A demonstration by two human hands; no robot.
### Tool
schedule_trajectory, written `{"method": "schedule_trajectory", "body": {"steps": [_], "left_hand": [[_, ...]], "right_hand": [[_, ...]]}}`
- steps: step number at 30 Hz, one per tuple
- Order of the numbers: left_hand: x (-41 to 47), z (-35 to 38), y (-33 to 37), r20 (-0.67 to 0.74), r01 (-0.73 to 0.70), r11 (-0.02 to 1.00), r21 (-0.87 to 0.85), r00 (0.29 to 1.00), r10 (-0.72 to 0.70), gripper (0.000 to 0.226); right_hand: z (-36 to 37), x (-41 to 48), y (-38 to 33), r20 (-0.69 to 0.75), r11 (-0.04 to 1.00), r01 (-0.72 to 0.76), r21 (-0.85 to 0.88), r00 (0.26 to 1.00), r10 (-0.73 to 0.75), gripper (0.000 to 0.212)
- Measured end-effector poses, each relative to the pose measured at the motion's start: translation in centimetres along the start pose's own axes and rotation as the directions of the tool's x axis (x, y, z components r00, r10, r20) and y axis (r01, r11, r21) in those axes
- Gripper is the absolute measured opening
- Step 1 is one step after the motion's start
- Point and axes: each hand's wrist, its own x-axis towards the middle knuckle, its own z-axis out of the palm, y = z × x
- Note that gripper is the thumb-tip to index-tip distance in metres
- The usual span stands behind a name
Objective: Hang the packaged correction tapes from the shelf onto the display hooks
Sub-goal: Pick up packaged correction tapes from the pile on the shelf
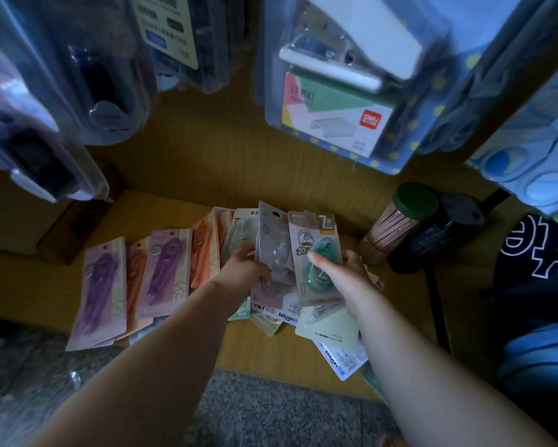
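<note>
Two packs held above the wooden shelf (264,353): left hand (245,269) grips a grey correction tape pack (273,250), right hand (339,277) pinches a teal correction tape pack (314,246). Purple packs (101,285) lie fanned on the shelf; speckled stone floor (271,411) below, stapler blister pack (335,91) hanging overhead.

packs (161,279) on shelf (290,353), canister (400,221) right

view: head, single | from: above, at head height | facing: forward and steeply down onto shelf (271,353) | range: close, hanging packs (332,91) blurred near lens | bottom edge: floor (271,411)
</note>
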Motion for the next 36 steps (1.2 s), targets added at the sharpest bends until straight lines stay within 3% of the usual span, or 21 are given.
{"method": "schedule_trajectory", "body": {"steps": [5, 8, 11, 13, 14, 17, 22, 26, 28, 32, 36], "left_hand": [[-0.4, 0.1, 0.2, 0.087, 0.03, 1.0, 0.006, 0.996, -0.03, 0.042], [-0.5, 0.6, 0.1, 0.144, -0.01, 0.999, 0.034, 0.99, 0.005, 0.049], [-0.7, 1.4, 0.0, 0.13, -0.123, 0.99, 0.065, 0.985, 0.114, 0.017], [-0.6, 1.7, -0.1, 0.1, -0.142, 0.987, 0.072, 0.986, 0.135, 0.014], [-0.6, 1.6, -0.2, 0.106, -0.155, 0.985, 0.071, 0.983, 0.147, 0.018], [-0.4, 0.9, -0.1, 0.145, -0.107, 0.991, 0.082, 0.985, 0.095, 0.062], [0.7, 0.1, -0.7, 0.097, -0.056, 0.998, 0.011, 0.994, 0.054, 0.016], [0.8, -0.1, -0.4, 0.089, -0.059, 0.998, 0.021, 0.994, 0.057, 0.028], [0.8, -0.2, -0.2, 0.157, -0.107, 0.993, 0.041, 0.983, 0.099, 0.03], [0.5, -0.6, 0.0, 0.24, -0.158, 0.987, 0.016, 0.959, 0.149, 0.012], [0.0, -0.9, 0.3, 0.259, -0.229, 0.973, 0.027, 0.942, 0.215, 0.033]], "right_hand": [[-0.2, -0.3, 0.2, 0.06, 0.999, 0.036, 0.019, 0.997, -0.037, 0.064], [-0.4, -0.4, 0.4, 0.057, 0.995, 0.05, 0.09, 0.997, -0.055, 0.058], [-0.2, -0.3, 0.5, 0.068, 0.983, 0.035, 0.178, 0.997, -0.048, 0.054], [-0.1, -0.1, 0.7, 0.089, 0.983, 0.011, 0.185, 0.996, -0.028, 0.055], [0.0, 0.0, 0.8, 0.098, 0.983, 0.004, 0.186, 0.995, -0.022, 0.054], [0.1, 0.4, 1.2, 0.128, 0.984, -0.009, 0.179, 0.992, -0.014, 0.055], [0.1, 0.4, 0.8, 0.229, 0.991, 0.008, 0.13, 0.973, -0.038, 0.048], [-0.1, 0.2, 0.6, 0.287, 0.993, 0.066, 0.103, 0.953, -0.093, 0.024], [0.0, 0.1, 0.6, 0.307, 0.99, 0.109, 0.094, 0.942, -0.133, 0.023], [-0.1, 0.0, 0.5, 0.3, 0.986, 0.111, 0.121, 0.943, -0.143, 0.021], [-0.2, 0.3, 0.6, 0.293, 0.983, 0.06, 0.173, 0.95, -0.109, 0.021]]}}
